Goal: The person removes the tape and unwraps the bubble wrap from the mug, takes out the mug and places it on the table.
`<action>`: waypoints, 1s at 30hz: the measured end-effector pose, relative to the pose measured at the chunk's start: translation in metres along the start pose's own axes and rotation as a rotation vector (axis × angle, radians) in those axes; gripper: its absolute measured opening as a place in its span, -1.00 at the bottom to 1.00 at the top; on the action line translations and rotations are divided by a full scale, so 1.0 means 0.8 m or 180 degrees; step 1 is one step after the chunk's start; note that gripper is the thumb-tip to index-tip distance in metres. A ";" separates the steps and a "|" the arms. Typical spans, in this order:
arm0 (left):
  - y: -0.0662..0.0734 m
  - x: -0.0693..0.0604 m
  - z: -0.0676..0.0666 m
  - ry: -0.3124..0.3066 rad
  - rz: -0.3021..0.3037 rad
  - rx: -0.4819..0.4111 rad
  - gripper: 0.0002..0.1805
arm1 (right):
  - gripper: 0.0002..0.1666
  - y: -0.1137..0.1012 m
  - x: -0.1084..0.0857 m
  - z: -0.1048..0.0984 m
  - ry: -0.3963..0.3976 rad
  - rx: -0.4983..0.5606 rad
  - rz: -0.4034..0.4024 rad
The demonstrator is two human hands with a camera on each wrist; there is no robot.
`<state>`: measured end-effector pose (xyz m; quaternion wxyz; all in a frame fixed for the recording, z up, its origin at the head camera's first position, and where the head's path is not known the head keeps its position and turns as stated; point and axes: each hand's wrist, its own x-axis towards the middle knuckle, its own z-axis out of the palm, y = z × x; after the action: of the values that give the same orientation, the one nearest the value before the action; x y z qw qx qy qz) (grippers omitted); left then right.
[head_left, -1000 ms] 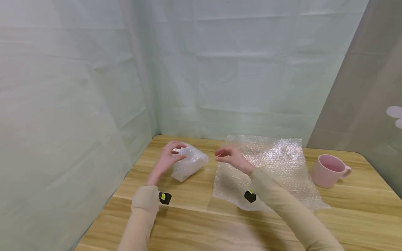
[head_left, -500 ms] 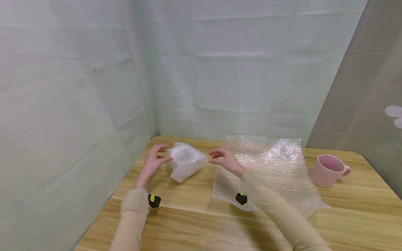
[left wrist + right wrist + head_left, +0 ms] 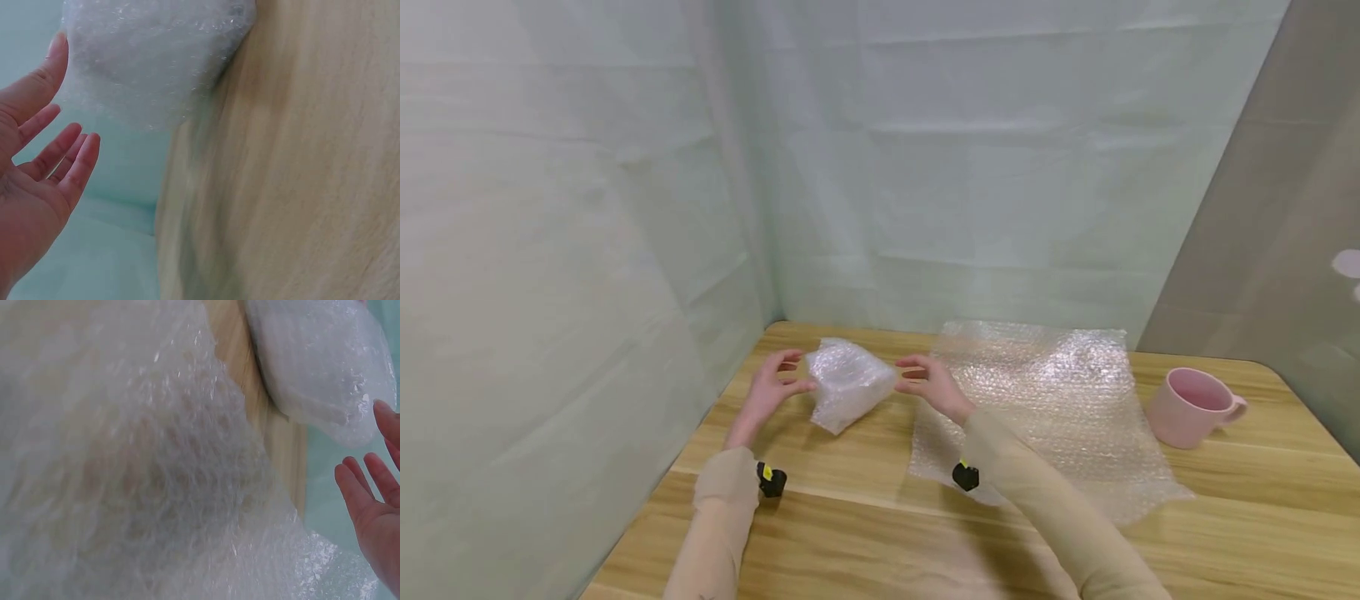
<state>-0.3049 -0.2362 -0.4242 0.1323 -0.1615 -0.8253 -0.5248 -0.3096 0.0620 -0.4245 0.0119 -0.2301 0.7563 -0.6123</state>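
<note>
currently, the bubble-wrap bundle [image 3: 852,385] lies on the tabletop [image 3: 865,542], at 9 o'clock of the spread bubble-wrap sheet [image 3: 1052,392]; the pink mug [image 3: 1183,412] stands upright at 3 o'clock of that sheet. the left hand [image 3: 769,387] is positioned at 9 o'clock of the bundle, the right hand [image 3: 934,388] at 3 o'clock. both have the fingers loosely curved and parted from the thumb, gripping nothing; whether any fingertip contacts the bundle cannot be determined.

for sound handling, the person should bring both hands inward evenly, so that the bundle does not slide or turn. pressure is best applied to the body rather than to the corners at 11 and 6 o'clock, where the wrap may peel away. the contents are not discernible; a light, broad hold is advisable. the right sleeve [image 3: 1037,492] should be kept clear of the sheet's edge, which could otherwise be dragged.
</note>
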 end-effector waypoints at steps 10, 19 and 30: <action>-0.016 0.010 0.007 -0.0066 -0.0074 -0.0199 -0.22 | -0.47 0.006 0.007 0.009 0.0093 -0.0048 -0.0029; -0.026 0.003 0.010 -0.0289 -0.0138 -0.0416 -0.27 | -0.44 0.007 0.010 0.024 0.0196 -0.0014 0.0163; -0.010 0.005 0.015 -0.0166 -0.0181 -0.0345 -0.36 | -0.59 0.008 0.012 0.025 0.0370 0.0017 0.0166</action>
<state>-0.3125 -0.2280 -0.4339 0.0868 -0.1586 -0.8030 -0.5679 -0.3146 0.0412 -0.4325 -0.0154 -0.1744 0.7598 -0.6261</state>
